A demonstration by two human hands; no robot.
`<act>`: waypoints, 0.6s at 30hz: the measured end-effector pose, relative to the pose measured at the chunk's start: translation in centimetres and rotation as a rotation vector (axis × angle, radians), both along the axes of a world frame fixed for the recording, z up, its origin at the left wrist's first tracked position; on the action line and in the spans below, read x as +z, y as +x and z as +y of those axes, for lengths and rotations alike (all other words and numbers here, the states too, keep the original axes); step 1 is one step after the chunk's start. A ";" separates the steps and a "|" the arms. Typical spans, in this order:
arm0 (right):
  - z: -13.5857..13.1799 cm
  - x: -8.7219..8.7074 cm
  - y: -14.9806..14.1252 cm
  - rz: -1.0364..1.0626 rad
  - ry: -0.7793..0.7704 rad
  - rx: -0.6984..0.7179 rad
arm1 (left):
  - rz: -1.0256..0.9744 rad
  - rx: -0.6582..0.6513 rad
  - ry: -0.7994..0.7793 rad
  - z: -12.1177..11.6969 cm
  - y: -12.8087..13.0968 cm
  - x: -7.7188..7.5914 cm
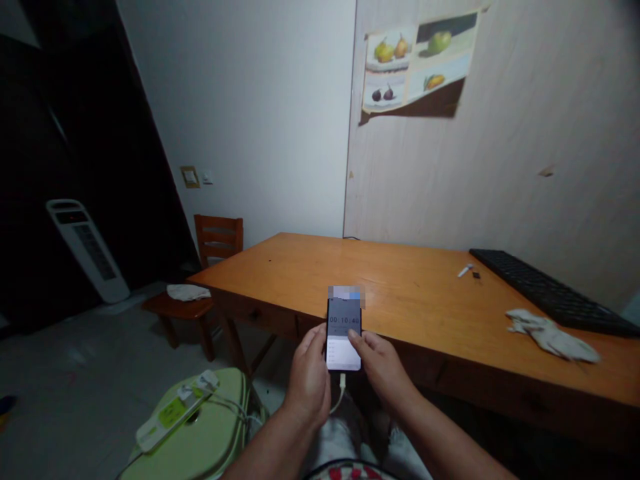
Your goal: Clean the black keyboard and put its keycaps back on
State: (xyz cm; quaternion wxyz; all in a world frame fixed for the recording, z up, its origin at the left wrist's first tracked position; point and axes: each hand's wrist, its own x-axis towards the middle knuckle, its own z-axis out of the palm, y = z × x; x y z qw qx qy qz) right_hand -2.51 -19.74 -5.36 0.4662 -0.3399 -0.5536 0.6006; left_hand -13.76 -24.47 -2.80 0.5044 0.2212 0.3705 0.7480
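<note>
A smartphone (343, 350) is held upright between my two hands at the front edge of the wooden table (320, 267). Its lit screen shows a timer reading, and a white charging cable (343, 383) runs down from its lower end. My left hand (309, 373) is wrapped round the phone's left side. On the other side, my right hand (383, 363) grips the right edge, its thumb resting over the screen. The fingers behind the phone are hidden.
A black keyboard (550, 290) and a crumpled whitish cloth (553, 335) lie at the table's right. Left of my legs, a power strip (175, 413) rests on a green stool (215, 427). Beyond are a wooden chair (219, 230) and a tower heater or fan (90, 250).
</note>
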 end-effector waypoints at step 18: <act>-1.7 1.1 0.6 -0.014 -0.051 0.126 | 0.010 0.026 -0.016 0.1 -0.3 0.0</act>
